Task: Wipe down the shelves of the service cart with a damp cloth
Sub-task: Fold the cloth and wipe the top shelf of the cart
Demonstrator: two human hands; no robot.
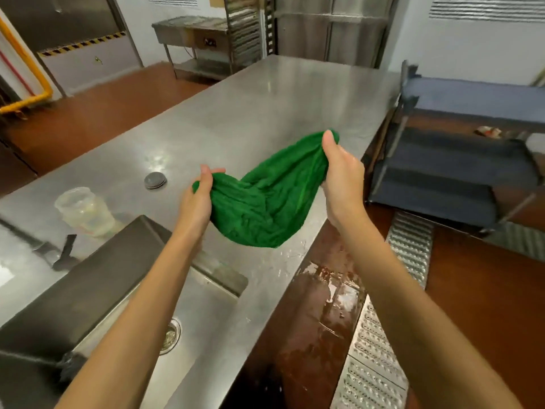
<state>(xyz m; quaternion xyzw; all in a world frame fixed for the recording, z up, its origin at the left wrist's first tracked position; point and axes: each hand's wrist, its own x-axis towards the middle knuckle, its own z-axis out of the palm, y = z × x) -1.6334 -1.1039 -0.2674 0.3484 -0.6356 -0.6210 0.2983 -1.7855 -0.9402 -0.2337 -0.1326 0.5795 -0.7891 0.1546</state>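
Note:
A green cloth hangs stretched between both hands above the steel counter's near edge. My left hand pinches its lower left corner. My right hand grips its upper right end, held higher. The cloth sags in the middle and looks wet. The service cart, with dark grey shelves on a metal frame, stands on the floor to the right of the counter, an arm's length beyond my right hand.
A steel counter fills the middle. A sink basin with a drain lies below my left arm. A clear plastic container and a round plug sit at left. Wet floor and metal drain grates run at right.

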